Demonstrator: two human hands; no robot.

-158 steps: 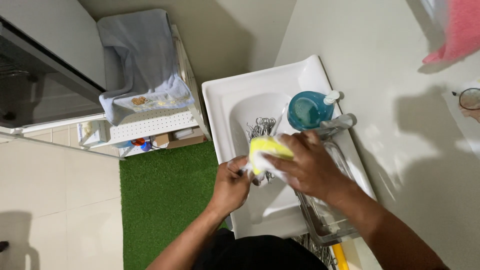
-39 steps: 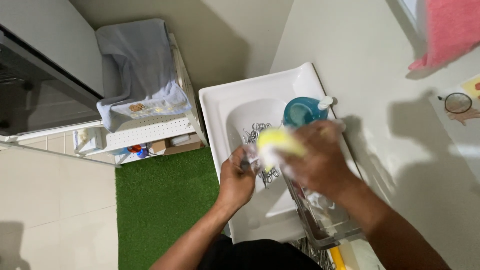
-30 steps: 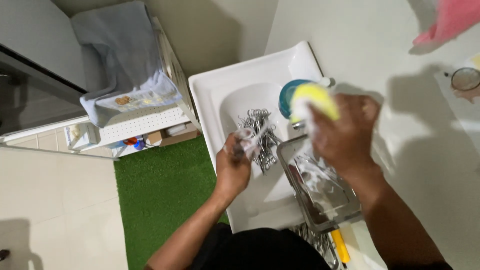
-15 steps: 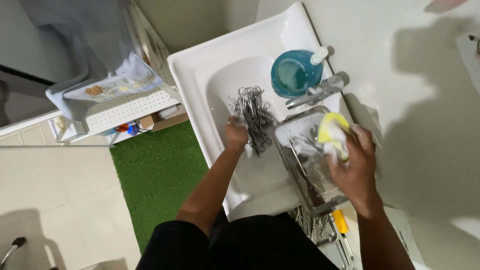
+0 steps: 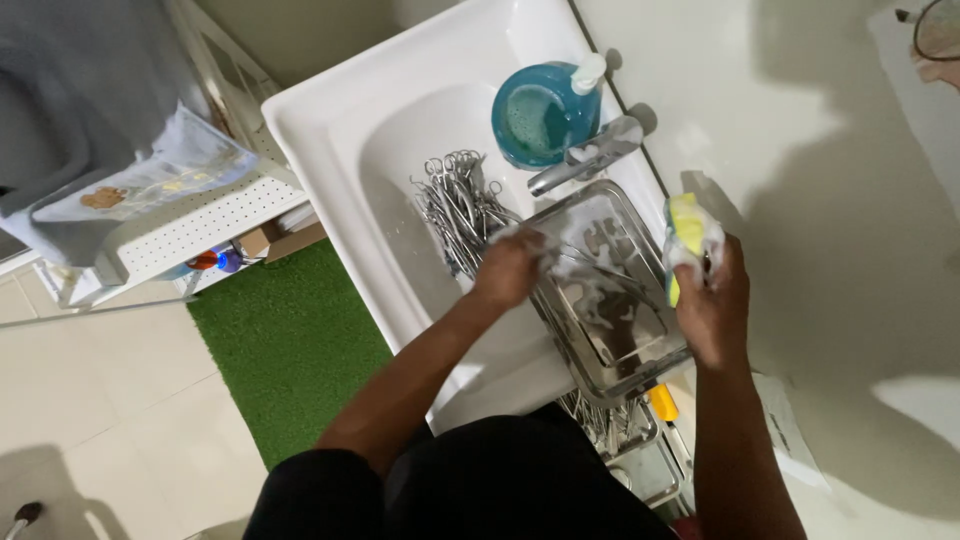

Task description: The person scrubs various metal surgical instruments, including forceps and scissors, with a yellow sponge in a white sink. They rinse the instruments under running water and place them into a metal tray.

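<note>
White sink (image 5: 330, 130) as landmark: left of it, a strip of green mat (image 5: 285, 350) and a white perforated shelf (image 5: 200, 220); in its basin, a heap of metal scissor-like instruments (image 5: 455, 205). Left hand (image 5: 510, 268) sits at the basin's right edge, fingers curled on a soapy instrument over the steel tray (image 5: 610, 295), what it grips blurred by foam. Right hand (image 5: 712, 305), right of the tray, is closed around a yellow sponge (image 5: 686, 235); blue soap dispenser (image 5: 545, 110) stands at the sink's back beside the tap (image 5: 590, 160).

Green mat (image 5: 290, 345), blue soap dispenser (image 5: 545, 112)
</note>
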